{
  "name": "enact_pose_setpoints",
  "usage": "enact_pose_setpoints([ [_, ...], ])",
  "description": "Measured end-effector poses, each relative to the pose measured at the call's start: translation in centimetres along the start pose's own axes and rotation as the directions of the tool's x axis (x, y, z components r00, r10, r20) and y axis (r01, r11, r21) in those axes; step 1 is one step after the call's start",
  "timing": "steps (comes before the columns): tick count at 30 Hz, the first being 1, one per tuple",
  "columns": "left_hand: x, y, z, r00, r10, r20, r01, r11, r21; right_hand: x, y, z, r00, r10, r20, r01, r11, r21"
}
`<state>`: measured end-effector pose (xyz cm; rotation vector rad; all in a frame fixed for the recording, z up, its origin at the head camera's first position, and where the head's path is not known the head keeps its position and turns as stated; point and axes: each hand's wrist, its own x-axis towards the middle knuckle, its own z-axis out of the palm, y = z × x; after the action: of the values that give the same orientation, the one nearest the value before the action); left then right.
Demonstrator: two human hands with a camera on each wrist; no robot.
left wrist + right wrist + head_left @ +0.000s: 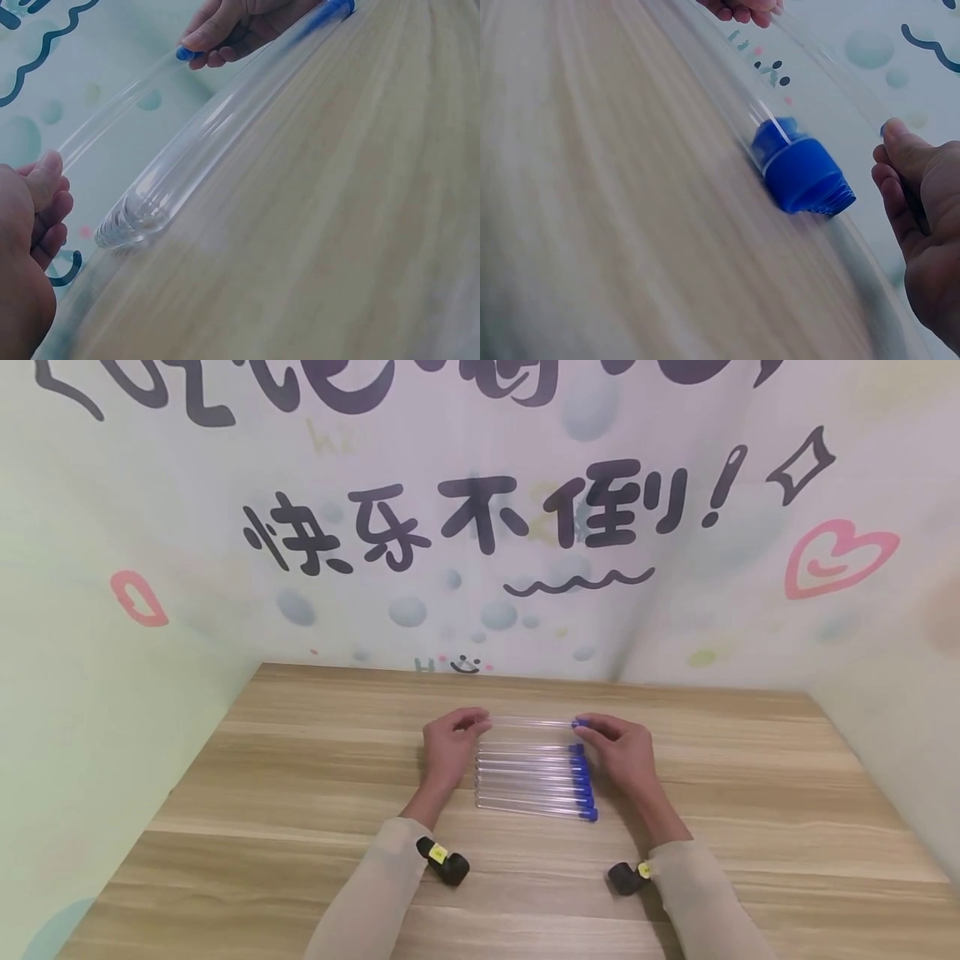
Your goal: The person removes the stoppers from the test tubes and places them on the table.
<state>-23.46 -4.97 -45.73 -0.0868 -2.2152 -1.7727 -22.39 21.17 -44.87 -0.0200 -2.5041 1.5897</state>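
Between my two hands a clear test tube (528, 722) with a blue cap is held level, raised above the table in the wrist views. My left hand (452, 745) pinches its rounded end between thumb and fingers. At the other end my right hand (621, 747) pinches the blue cap (186, 53). Several more capped test tubes (528, 781) lie side by side on the table just nearer to me, their blue caps (802, 174) all toward the right. The held tube runs roughly parallel to that row.
The wood-grain table (300, 760) ends at a printed cloth backdrop (465, 618) behind the hands. Each sleeve carries a small black wrist camera (450, 866) close over the tabletop. A pale wall (82, 710) stands at the left.
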Motion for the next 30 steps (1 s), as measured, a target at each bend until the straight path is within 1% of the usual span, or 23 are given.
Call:
enact_pose_setpoints([
  [3, 0.0, 0.0, 0.0, 1.0, -0.004, 0.0, 0.004, 1.0, -0.006, 0.0, 0.1, -0.1, 1.0, 0.018, 0.019, -0.018, 1.0, 0.018],
  [7, 0.0, -0.1, 0.1, 1.0, -0.011, 0.008, 0.011, 1.0, -0.008, 0.1, 0.2, -0.2, 0.999, 0.029, 0.04, -0.029, 0.999, 0.016],
  [11, 0.1, -0.3, 0.2, 1.0, -0.016, 0.008, 0.016, 1.0, -0.013, 0.2, 0.3, -0.2, 0.998, 0.011, 0.06, -0.012, 1.0, 0.003],
  [17, 0.2, -0.3, 0.2, 1.0, 0.007, 0.013, -0.007, 0.999, -0.04, 0.2, 0.3, -0.3, 0.997, -0.035, 0.066, 0.037, 0.999, -0.027],
  [19, 0.2, -0.3, 0.2, 1.0, 0.013, 0.014, -0.012, 0.998, -0.053, 0.2, 0.3, -0.3, 0.997, -0.054, 0.058, 0.057, 0.998, -0.039],
  [21, 0.3, -0.2, 0.1, 1.0, 0.008, -0.001, -0.008, 0.998, -0.055, 0.3, 0.4, -0.4, 0.998, -0.059, 0.036, 0.06, 0.997, -0.043],
  [23, 0.3, -0.2, 0.1, 1.0, -0.005, -0.015, 0.004, 0.999, -0.052, 0.3, 0.5, -0.7, 0.999, -0.049, 0.007, 0.05, 0.998, -0.043],
  [26, 0.4, -0.2, -0.1, 0.999, -0.026, -0.036, 0.025, 0.999, -0.029, 0.4, 0.8, -1.0, 0.999, -0.01, -0.034, 0.009, 0.999, -0.044],
  [30, 0.5, -0.4, -0.1, 0.998, -0.04, -0.045, 0.041, 0.999, 0.011, 0.5, 1.2, -1.2, 0.999, 0.039, -0.037, -0.042, 0.996, -0.078],
])
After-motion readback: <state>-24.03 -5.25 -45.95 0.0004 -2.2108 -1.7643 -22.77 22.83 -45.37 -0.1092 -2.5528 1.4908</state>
